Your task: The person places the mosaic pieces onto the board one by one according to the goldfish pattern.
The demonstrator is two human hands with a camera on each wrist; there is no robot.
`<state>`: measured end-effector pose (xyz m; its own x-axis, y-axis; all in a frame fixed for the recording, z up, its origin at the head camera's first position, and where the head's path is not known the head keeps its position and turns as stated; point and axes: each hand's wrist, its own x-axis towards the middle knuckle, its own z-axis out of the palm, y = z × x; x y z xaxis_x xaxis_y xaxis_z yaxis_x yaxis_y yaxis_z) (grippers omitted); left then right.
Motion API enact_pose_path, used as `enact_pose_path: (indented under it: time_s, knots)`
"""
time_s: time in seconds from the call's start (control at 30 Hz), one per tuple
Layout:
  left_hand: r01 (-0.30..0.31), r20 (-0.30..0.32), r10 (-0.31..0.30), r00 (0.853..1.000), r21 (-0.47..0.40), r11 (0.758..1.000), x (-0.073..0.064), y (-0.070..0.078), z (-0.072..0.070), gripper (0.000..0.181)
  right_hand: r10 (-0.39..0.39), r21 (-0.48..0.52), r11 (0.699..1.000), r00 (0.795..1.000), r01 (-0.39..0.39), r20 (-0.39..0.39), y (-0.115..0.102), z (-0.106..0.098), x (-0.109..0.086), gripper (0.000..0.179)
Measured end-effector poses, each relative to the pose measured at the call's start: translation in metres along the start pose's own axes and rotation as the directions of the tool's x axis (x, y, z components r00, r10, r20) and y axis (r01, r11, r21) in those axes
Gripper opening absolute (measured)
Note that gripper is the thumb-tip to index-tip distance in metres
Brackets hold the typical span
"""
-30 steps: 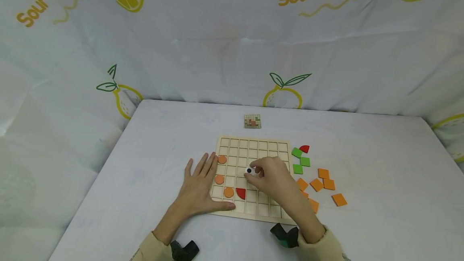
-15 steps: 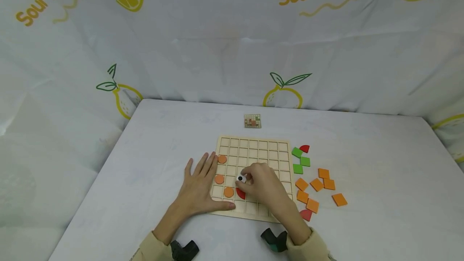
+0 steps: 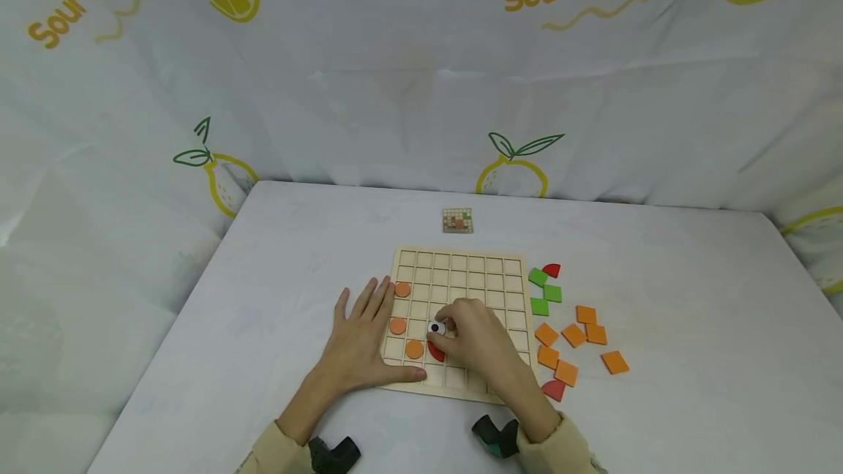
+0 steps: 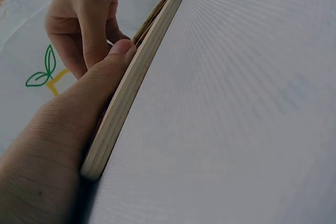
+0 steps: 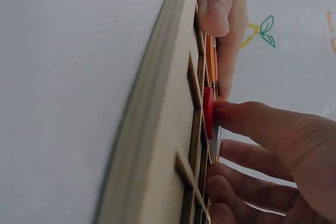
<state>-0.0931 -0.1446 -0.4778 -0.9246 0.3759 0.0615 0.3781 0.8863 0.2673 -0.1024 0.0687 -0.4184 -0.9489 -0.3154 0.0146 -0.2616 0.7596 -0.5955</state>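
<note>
A square wooden grid board (image 3: 477,264) lies on the table. My left hand (image 3: 358,350) is spread flat over its left edge, thumb along the near corner. Between thumb and fingertips my right hand (image 3: 484,339) pinches a small white disc (image 3: 435,328) with a black dot, like an eye. This disc is low over a cell just behind a red quarter-circle piece (image 3: 436,353), which also shows beside the right thumb as a red piece (image 5: 208,111) in the right wrist view. Two orange discs (image 3: 398,325) sit in the left column, and a third orange disc (image 3: 414,349) lies left of the red piece.
Right of the board lie green squares (image 3: 552,293), several orange squares (image 3: 574,335), a red quarter-circle (image 3: 552,270) at the back and another red quarter-circle (image 3: 553,390) nearer. Behind the board is a small pattern card (image 3: 457,220). A lemon-print cloth (image 3: 395,93) hangs behind the table.
My right hand has moved left and nearer with the white disc, to just behind the red piece on the board. The nearer red quarter-circle is uncovered. My left hand has stayed put.
</note>
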Motion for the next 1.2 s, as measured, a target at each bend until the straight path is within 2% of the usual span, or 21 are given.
enact_pose_path:
  time_s: [0.3, 0.63, 1.2]
  knots:
    - [-0.014, -0.031, 0.013, 0.999, -0.015, 1.0, -0.001, -0.0001, -0.0009, 0.141, -0.005, 0.011, 1.0, 1.0, 0.005, -0.001, 0.0026, 0.0014, 0.0011, 0.013]
    - [-0.008, -0.007, 0.007, 1.0, -0.031, 0.999, 0.0007, 0.0023, -0.0037, 0.139, 0.006, 0.014, 1.0, 1.0, -0.006, 0.006, 0.0024, -0.0009, -0.0003, 0.011]
    - [-0.006, -0.008, 0.006, 1.0, -0.027, 1.0, 0.0002, 0.0022, -0.0035, 0.139, 0.005, 0.02, 1.0, 1.0, -0.005, 0.023, 0.0011, -0.0022, -0.0008, 0.013]
